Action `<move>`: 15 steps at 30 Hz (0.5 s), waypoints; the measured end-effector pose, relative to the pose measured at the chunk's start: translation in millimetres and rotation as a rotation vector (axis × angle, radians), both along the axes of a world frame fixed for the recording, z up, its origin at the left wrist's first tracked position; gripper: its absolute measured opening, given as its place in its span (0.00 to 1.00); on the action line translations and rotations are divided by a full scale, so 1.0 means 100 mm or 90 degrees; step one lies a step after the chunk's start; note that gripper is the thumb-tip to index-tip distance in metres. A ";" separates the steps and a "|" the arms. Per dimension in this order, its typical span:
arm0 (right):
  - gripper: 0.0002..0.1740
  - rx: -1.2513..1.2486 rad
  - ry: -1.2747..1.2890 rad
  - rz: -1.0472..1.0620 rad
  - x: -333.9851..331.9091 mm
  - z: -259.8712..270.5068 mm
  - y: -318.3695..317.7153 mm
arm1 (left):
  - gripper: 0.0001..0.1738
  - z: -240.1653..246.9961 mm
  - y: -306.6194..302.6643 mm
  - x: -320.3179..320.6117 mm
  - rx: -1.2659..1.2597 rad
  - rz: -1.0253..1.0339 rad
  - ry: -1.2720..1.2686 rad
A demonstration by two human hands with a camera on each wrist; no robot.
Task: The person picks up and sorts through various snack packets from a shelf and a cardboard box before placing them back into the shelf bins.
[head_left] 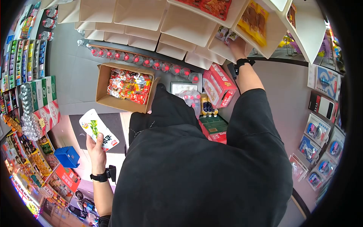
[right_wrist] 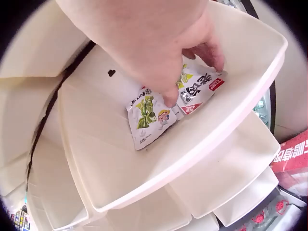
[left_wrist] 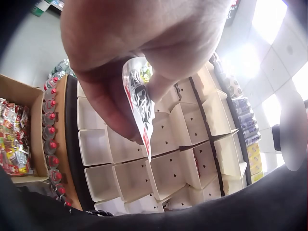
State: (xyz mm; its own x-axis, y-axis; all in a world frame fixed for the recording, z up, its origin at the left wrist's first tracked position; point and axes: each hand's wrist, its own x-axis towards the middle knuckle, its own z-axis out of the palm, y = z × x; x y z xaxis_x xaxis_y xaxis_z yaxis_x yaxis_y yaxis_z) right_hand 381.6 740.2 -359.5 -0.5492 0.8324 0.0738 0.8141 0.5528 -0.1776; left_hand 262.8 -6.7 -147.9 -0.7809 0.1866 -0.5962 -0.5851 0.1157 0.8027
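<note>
My left hand (head_left: 97,151) pinches a white snack packet (head_left: 99,130) printed with green vegetables and black characters, thumb across its face. Seen edge-on in the left wrist view, that packet (left_wrist: 138,103) sits between thumb and fingers. Up at the shelves, my right hand (head_left: 238,48) reaches into a white bin (right_wrist: 110,178). Two similar white packets lie inside: one packet (right_wrist: 151,118) rests flat near the bin's front, while the other packet (right_wrist: 195,91) is gripped between the right thumb and fingers.
Rows of white bins (head_left: 140,13) fill the shelf, one with yellow packets (head_left: 255,22). Below stand red-capped bottles (head_left: 147,61), a cardboard box (head_left: 107,99) of small wrapped snacks and a red carton (head_left: 219,85). Packaged goods hang on the right wall; stocked shelves line the left.
</note>
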 end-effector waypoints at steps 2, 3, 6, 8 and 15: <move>0.39 -0.178 -0.089 -0.059 -0.13 0.35 -0.21 | 0.27 -0.02 -0.03 -0.01 -0.006 -0.004 -0.002; 0.39 -0.176 -0.087 -0.060 -0.15 0.31 -0.21 | 0.27 -0.03 -0.03 -0.02 -0.011 -0.007 -0.003; 0.36 -0.089 -0.095 -0.063 -0.11 0.08 -0.19 | 0.27 -0.01 0.00 -0.03 -0.009 -0.013 -0.009; 0.33 -0.080 -0.071 -0.054 -0.11 0.00 -0.13 | 0.27 0.00 0.00 -0.03 -0.009 -0.014 0.000; 0.37 -0.060 -0.087 -0.156 -0.09 0.12 -0.21 | 0.24 0.06 -0.02 -0.17 -0.114 -0.311 0.162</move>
State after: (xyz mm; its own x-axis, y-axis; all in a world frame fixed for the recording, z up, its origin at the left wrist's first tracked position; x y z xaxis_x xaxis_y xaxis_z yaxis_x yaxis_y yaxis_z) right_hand 372.9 719.2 -347.3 -0.3304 0.9411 -0.0716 0.9412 0.3230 -0.0988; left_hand 245.8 -8.6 -141.7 -0.7525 0.4745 -0.4568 -0.2215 0.4709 0.8539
